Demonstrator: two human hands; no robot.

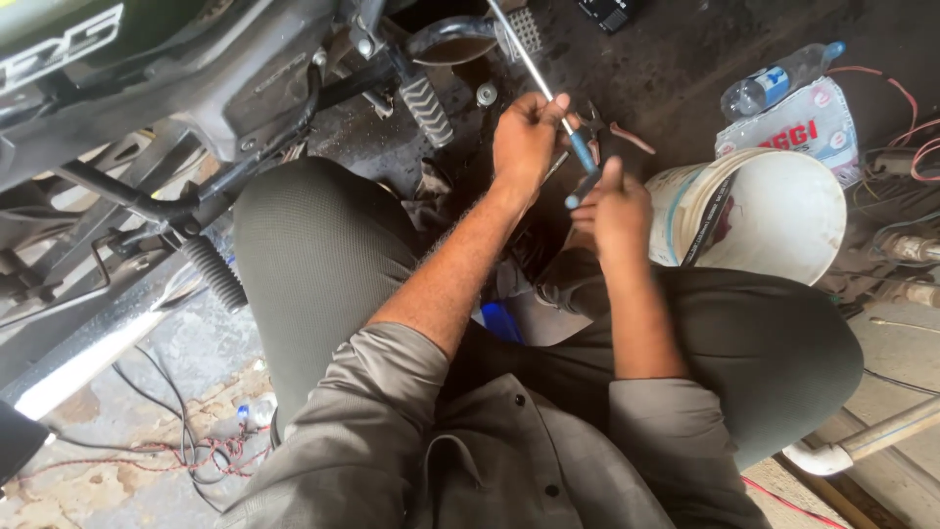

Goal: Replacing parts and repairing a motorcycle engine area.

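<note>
Head view: oil-stained workshop floor point(676, 59)

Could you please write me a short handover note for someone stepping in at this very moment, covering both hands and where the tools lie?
Left hand: closed around the metal shaft of a long screwdriver.
Right hand: gripping the screwdriver's blue handle at its lower end.
The shaft runs up and left toward the underside of the motorcycle, near the ribbed footpeg; its tip is hidden.
Pliers lie on the dark floor just beyond the hands. A white bucket stands at the right, with a plastic bottle behind it.
Done: screwdriver held in both hands and aimed at the bike.
Left: cannot tell what the tip engages.
</note>
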